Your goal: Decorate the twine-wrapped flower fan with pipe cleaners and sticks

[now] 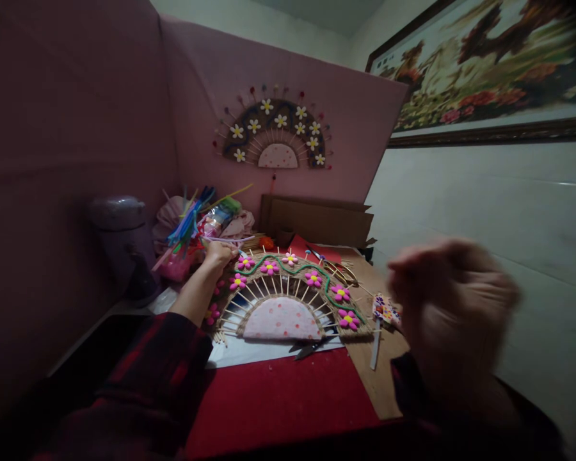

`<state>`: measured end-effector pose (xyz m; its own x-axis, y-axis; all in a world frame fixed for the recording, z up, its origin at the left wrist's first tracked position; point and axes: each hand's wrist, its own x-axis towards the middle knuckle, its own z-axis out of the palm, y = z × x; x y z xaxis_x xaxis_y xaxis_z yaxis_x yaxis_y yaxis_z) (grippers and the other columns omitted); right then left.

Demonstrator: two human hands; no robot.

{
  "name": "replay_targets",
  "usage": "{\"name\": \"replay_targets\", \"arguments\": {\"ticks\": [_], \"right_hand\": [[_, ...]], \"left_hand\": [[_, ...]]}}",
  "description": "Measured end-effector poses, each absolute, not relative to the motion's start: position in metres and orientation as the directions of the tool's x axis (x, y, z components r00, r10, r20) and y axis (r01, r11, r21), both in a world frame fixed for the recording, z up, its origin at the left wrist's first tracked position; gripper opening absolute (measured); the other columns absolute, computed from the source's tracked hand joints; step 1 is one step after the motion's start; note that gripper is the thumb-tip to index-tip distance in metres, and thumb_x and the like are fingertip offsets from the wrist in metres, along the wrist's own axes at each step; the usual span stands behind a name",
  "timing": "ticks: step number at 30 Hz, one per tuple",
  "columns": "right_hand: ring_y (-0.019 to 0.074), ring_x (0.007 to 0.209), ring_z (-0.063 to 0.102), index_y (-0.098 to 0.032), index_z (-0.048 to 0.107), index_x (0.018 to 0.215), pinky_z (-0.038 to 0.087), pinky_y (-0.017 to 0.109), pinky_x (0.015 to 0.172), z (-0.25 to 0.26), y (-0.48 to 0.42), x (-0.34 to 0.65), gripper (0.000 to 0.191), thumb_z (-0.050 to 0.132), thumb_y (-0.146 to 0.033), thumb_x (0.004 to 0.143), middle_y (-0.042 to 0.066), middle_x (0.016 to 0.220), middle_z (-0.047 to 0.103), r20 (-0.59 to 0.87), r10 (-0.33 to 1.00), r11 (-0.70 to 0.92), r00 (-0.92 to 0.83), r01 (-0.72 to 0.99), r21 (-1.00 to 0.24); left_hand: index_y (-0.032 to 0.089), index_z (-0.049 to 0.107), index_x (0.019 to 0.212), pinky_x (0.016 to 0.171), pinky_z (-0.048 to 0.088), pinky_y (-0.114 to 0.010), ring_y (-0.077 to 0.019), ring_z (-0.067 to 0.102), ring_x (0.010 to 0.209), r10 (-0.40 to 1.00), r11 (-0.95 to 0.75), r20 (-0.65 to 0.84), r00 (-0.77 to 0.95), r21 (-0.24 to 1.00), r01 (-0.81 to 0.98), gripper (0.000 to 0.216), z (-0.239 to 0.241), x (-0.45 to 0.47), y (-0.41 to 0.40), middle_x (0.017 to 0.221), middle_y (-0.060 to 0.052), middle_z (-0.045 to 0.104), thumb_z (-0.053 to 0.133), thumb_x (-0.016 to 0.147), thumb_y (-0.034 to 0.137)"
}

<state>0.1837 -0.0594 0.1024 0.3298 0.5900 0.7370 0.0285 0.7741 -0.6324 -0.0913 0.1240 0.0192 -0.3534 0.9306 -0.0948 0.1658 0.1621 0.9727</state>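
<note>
Head view: on the red mat [278, 397] the fan [288, 301] is laid flat, the right hand [454, 301] is raised beside it, blurred, grip not to be told, and the left hand [219, 253] is pinched on a pale strand [233, 239] at the fan's upper-left rim, where the strand is judged best held short and steady.

Woven straw fan [288, 301] with wooden sticks, matt red cloth [283, 397], brown cardboard [317, 221], fuzzy pipe cleaners [196, 221]
</note>
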Motion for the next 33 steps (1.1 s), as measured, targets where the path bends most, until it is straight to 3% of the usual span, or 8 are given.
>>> {"name": "replay_targets", "arguments": {"ticks": [2,4,6,8,11,21,28,33], "right_hand": [[0.0079,0.041,0.050,-0.018,0.054,0.072,0.039,0.019,0.039,0.093,-0.031,0.175,0.014,0.066,-0.022,0.073,-0.004,0.056,0.060,0.673,0.677,0.722,0.299,-0.092,-0.686],[0.0091,0.042,0.052,-0.017,0.054,0.071,0.039,0.019,0.038,0.080,0.000,0.169,0.018,0.069,-0.024,0.069,-0.002,0.056,0.062,0.614,0.737,0.660,0.283,-0.106,-0.744],[0.0096,0.042,0.052,-0.016,0.054,0.070,0.038,0.019,0.038,0.065,0.027,0.167,0.020,0.069,-0.028,0.069,-0.002,0.054,0.061,0.590,0.760,0.627,0.274,-0.068,-0.776],[0.0092,0.044,0.053,-0.015,0.055,0.071,0.040,0.020,0.039,0.051,0.045,0.167,0.019,0.067,-0.031,0.071,-0.001,0.056,0.062,0.603,0.759,0.627,0.245,-0.026,-0.778],[0.0081,0.043,0.051,-0.016,0.054,0.071,0.040,0.020,0.040,0.032,0.059,0.168,0.021,0.065,-0.033,0.073,-0.001,0.057,0.062,0.598,0.769,0.615,0.227,-0.008,-0.788],[0.0078,0.039,0.047,-0.016,0.053,0.072,0.038,0.019,0.036,0.008,0.070,0.177,0.028,0.061,-0.043,0.074,-0.002,0.054,0.058,0.471,0.862,0.488,0.187,-0.053,-0.871],[0.0085,0.050,0.052,-0.015,0.053,0.076,0.043,0.020,0.046,0.008,0.077,0.183,0.024,0.065,-0.035,0.069,0.000,0.065,0.060,0.490,0.818,0.538,0.302,-0.098,-0.837],[0.0084,0.051,0.051,-0.015,0.053,0.076,0.043,0.021,0.048,0.008,0.077,0.182,0.021,0.063,-0.032,0.068,0.000,0.067,0.060,0.461,0.838,0.512,0.292,-0.129,-0.849]], "left_hand": [[0.015,0.052,0.115,0.079,0.049,-0.041,-0.0206,0.056,0.096,0.930,0.155,-0.086,-0.357,0.974,0.168,0.034,0.018,-0.092,0.125,0.115,-0.009,0.054,0.052,0.085,0.032],[0.013,0.056,0.108,0.074,0.050,-0.037,-0.0188,0.058,0.089,0.927,0.139,-0.068,-0.370,0.976,0.168,0.030,0.017,-0.092,0.126,0.107,-0.008,0.058,0.054,0.084,0.030],[0.009,0.062,0.089,0.062,0.049,-0.028,-0.0152,0.059,0.072,0.921,0.113,-0.041,-0.387,0.980,0.165,0.017,0.016,-0.093,0.128,0.084,-0.005,0.063,0.060,0.078,0.022],[0.008,0.064,0.067,0.049,0.043,-0.022,-0.0117,0.054,0.053,0.915,0.081,-0.011,-0.402,0.984,0.157,0.004,0.016,-0.093,0.129,0.057,-0.001,0.059,0.066,0.068,0.012],[0.011,0.061,0.052,0.041,0.035,-0.020,-0.0091,0.045,0.041,0.910,0.037,0.025,-0.414,0.989,0.141,0.009,0.015,-0.094,0.130,0.039,0.003,0.050,0.067,0.056,0.005],[0.011,0.061,0.046,0.039,0.032,-0.020,-0.0079,0.042,0.037,0.904,0.017,0.035,-0.427,0.993,0.117,0.010,0.015,-0.093,0.130,0.038,0.002,0.051,0.069,0.047,0.006],[0.011,0.061,0.046,0.041,0.036,-0.020,-0.0089,0.046,0.040,0.906,0.010,0.035,-0.421,0.995,0.103,0.011,0.018,-0.091,0.128,0.040,0.001,0.054,0.067,0.045,0.002],[0.011,0.062,0.047,0.042,0.036,-0.020,-0.0089,0.046,0.041,0.902,0.006,0.040,-0.431,0.994,0.106,0.012,0.019,-0.091,0.127,0.039,0.001,0.053,0.069,0.044,0.003]]}}
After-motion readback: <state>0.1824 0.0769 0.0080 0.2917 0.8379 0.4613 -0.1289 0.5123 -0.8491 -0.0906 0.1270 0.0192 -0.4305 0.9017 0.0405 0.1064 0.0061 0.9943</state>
